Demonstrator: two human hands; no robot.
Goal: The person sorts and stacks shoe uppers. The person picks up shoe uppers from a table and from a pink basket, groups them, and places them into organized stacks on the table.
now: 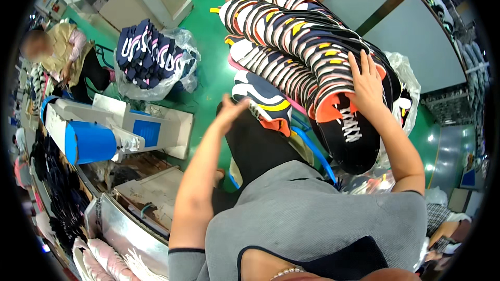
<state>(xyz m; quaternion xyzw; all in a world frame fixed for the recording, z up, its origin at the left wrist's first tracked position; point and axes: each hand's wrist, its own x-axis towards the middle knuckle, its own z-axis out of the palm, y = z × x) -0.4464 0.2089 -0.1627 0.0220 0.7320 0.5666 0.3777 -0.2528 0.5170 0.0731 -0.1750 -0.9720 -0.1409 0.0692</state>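
Touching stacked shoe uppers (pixel 284 31), right fingers (pixel 364 64) spread; left fingers (pixel 238 107) parted beside another upper (pixel 264 92) (white curves (pixel 250 91)).

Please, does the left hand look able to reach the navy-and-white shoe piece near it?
Probably yes: the left hand is close beside the shoe piece, with nothing visible between them.

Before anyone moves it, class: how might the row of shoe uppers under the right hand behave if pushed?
The row of shoe uppers would probably slide or fan apart, being many overlapping layers with no visible tie. Each upper likely flexes, as its edges look thin and curved. The end under the right hand might shift first, since contact is there.
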